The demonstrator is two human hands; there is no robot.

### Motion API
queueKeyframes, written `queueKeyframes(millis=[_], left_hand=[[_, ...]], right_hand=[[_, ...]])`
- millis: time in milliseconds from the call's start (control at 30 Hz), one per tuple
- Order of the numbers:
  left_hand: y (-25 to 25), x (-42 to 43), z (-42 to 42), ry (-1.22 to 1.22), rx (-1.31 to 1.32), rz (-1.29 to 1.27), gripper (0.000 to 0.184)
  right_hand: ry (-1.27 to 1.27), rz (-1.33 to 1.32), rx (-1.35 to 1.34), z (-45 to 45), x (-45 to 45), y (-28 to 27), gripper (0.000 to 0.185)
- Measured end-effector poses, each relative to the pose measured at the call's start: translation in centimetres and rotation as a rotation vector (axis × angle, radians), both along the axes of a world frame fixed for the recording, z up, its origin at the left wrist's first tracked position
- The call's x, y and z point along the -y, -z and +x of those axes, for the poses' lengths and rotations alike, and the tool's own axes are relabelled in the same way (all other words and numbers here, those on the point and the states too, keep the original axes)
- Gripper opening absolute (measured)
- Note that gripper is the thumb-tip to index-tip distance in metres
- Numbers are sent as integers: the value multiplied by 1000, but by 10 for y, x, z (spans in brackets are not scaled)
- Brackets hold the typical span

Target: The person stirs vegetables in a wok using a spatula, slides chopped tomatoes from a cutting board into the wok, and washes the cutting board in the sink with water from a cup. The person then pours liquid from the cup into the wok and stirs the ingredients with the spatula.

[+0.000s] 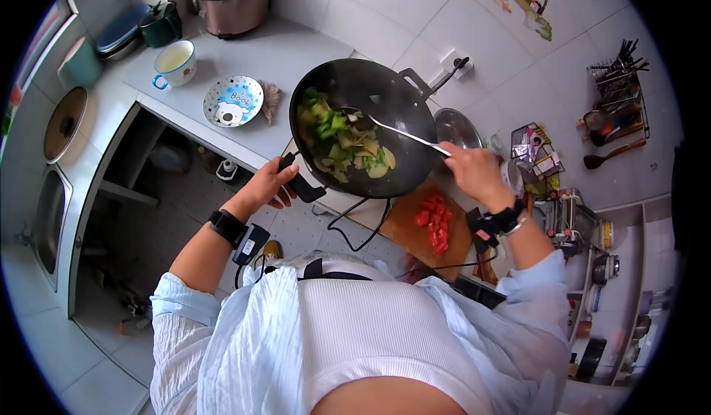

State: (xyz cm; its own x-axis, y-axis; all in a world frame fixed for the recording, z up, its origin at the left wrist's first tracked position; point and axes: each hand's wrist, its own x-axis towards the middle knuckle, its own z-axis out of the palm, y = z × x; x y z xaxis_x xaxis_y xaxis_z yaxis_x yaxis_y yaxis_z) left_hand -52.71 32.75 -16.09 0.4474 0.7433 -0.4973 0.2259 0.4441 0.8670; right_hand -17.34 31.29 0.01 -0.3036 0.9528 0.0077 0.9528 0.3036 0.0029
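A dark wok [415,111] holds sliced pale vegetables and green pepper pieces [335,130], heaped toward its left and near side. My left hand [268,185] is closed at the wok's black near-left handle [305,187], thumb over it. In my right hand [480,174] is the handle of a long metal spatula [411,134], which slants down into the wok. Its head is partly buried among the vegetables. Below the wok, chopped red tomato or pepper [435,222] lies on a wooden cutting board [404,219], near my right wrist.
A patterned plate [233,102], a cup [176,63] and a rice cooker [233,4] stand on the left counter [296,37]. A metal bowl [458,126] sits right of the wok. A black cord [355,246] hangs below it. Utensils [618,111] hang at right.
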Motion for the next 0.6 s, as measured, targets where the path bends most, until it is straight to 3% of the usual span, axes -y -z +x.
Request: queueKeyframes(millis=[33,167,233,267,300,400,500,600], left_hand=[[1,1,0,0,4,-7,35],[3,1,-1,-14,20,4,34],[1,1,0,-10,29,1,34],[1,1,0,-14,34,-1,34],[2,1,-1,-19,36,-11,34],[3,1,-1,-31,49,-15,36],[3,1,-1,-41,53,-8,36],[2,1,-2,-30,47,-13,36]], right_hand=[[46,-30,136,4,2,-8,23],[-118,29,81,73,-42,-21,22],[499,-546,-136,76,-72,-44,18],[583,-758,-225,74,-82,-55,18],[651,-789,-279,74,-85,-53,18],[650,-902,-446,94,-96,0,18],[605,-1025,-810,73,-80,49,20],[403,-681,-787,27,-51,68,24]])
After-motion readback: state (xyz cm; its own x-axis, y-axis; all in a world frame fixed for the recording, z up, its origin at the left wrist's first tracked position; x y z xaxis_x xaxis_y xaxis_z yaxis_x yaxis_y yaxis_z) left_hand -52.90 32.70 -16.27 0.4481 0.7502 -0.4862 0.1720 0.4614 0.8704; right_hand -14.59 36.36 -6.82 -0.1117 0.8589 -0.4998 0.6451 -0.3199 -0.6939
